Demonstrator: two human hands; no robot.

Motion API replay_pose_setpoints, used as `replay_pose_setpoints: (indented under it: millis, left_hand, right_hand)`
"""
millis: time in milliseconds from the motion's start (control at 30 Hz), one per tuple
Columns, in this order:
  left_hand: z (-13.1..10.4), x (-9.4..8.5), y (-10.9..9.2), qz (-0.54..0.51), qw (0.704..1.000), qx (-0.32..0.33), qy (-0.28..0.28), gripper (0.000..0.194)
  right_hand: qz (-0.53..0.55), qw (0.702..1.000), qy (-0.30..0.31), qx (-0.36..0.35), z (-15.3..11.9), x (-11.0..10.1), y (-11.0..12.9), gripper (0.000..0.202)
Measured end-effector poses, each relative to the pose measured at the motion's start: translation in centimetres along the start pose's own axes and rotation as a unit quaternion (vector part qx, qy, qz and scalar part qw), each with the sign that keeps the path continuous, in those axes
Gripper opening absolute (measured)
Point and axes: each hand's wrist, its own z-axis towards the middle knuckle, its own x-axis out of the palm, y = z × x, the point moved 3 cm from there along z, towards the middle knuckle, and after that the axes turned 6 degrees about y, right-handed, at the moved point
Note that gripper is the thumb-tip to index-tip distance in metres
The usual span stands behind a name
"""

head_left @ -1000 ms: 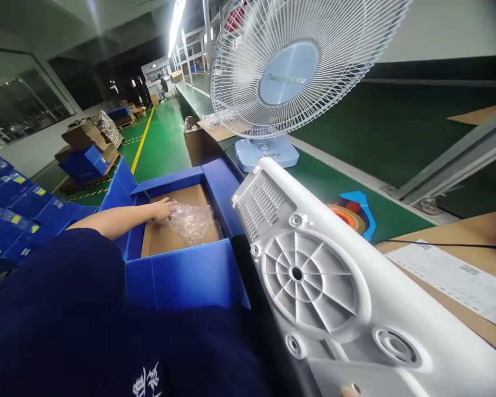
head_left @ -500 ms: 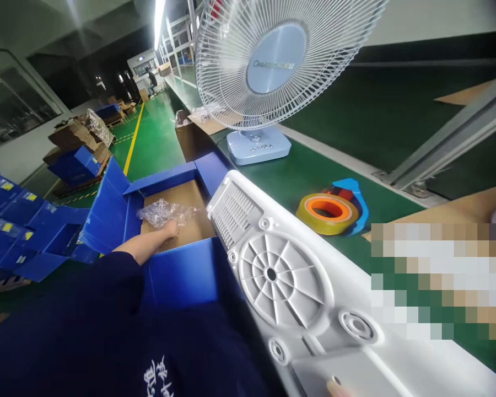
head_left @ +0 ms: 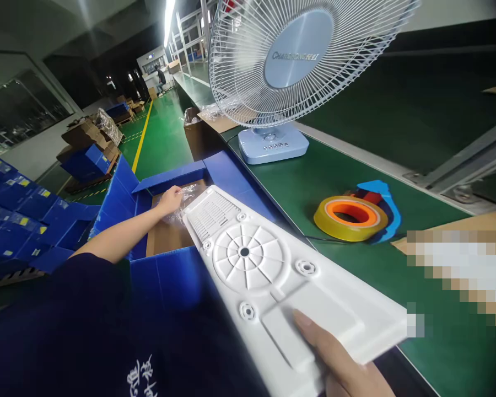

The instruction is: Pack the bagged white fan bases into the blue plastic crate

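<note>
Step in hand: probably wrapping or packing the white panel (head_left: 293, 286), with the clear film (head_left: 189, 191) pulled up near its tip over the blue carton (head_left: 161, 278)
Next move: seems to call for opening the film out and guiding the slotted end into it, the panel held steady so it does not knock the carton's rim
Panel place: held up, one end over the near right part of the carton, the rest reaching out to the right of it
Panel direction: slotted end points into the carton, broad end away from it; ribbed round recess faces up
Panel long axis: slants from the carton's opening back toward the person and to the right
Left hand (head_left: 170, 200): above the carton's opening, fingers pinching the film, just beside the slotted end; whether the film already covers that end, I cannot tell
Right hand (head_left: 343, 361): clamped on the panel's broad end, well apart from the carton, thumb on top, other fingers mostly hidden
Fan (head_left: 300, 49): upright on the desk (head_left: 281, 179), beyond and right of the carton
Tape roll (head_left: 328, 227): on the desk, right of the carton
</note>
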Motion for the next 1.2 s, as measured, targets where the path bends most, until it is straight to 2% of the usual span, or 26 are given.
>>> replay_pose_setpoints:
  millis: [67, 167, 333, 433, 567, 633, 733, 833, 900, 1033, 1100, 1200]
  left_hand:
    - [-0.9, -0.5, -1.3, -0.011, 0.999, 0.038, 0.014, 0.035]
    - [-2.5, -0.6, -3.1, 0.009, 0.991, 0.117, 0.06, 0.038]
    - [-6.0, -0.3, -4.7, 0.096, 0.947, 0.25, 0.181, 0.045]
    - [-8.4, -0.2, -5.6, 0.125, 0.927, 0.276, 0.219, 0.047]
    - [-10.5, 0.0, -7.8, 0.082, 0.95, 0.248, 0.17, 0.052]
    - [-11.4, 0.2, -9.0, 0.042, 0.954, 0.256, 0.149, 0.051]
    - [-13.1, 0.2, -10.5, 0.011, 0.938, 0.312, 0.149, 0.049]
    - [-14.9, -0.1, -11.4, 0.04, 0.915, 0.362, 0.171, 0.047]
    - [-15.6, -0.3, -11.8, 0.067, 0.91, 0.374, 0.169, 0.046]
    - [-15.2, -0.7, -11.5, 0.043, 0.923, 0.372, 0.091, 0.044]
    - [-15.3, -0.8, -11.0, 0.015, 0.906, 0.422, 0.034, 0.043]
    - [-16.7, -0.6, -10.0, -0.005, 0.863, 0.505, -0.036, 0.04]
  right_hand:
    - [0.032, 0.999, 0.005, 0.033, 0.2, 2.2, 0.3, 0.103]
    - [0.074, 0.996, -0.006, 0.047, 1.1, 4.3, 0.0, 0.103]
    - [0.124, 0.99, -0.029, 0.065, 3.1, 5.6, -1.0, 0.084]
    - [0.128, 0.991, -0.019, 0.036, 3.8, 6.3, -1.1, 0.08]
    - [0.128, 0.992, 0.001, 0.019, 4.1, 7.4, -1.6, 0.085]
    - [0.139, 0.99, 0.012, 0.023, 4.1, 7.8, -1.9, 0.09]
    - [0.156, 0.987, 0.019, 0.014, 4.5, 8.2, -2.1, 0.094]
    - [0.166, 0.986, 0.02, -0.007, 5.1, 8.7, -2.0, 0.096]
    - [0.167, 0.985, 0.029, -0.025, 5.4, 8.9, -1.9, 0.096]
    - [0.161, 0.984, 0.042, -0.056, 5.5, 8.9, -1.7, 0.087]
    - [0.165, 0.984, 0.041, -0.058, 5.6, 8.9, -1.4, 0.081]
    - [0.176, 0.98, 0.057, -0.075, 5.7, 9.1, -0.4, 0.077]
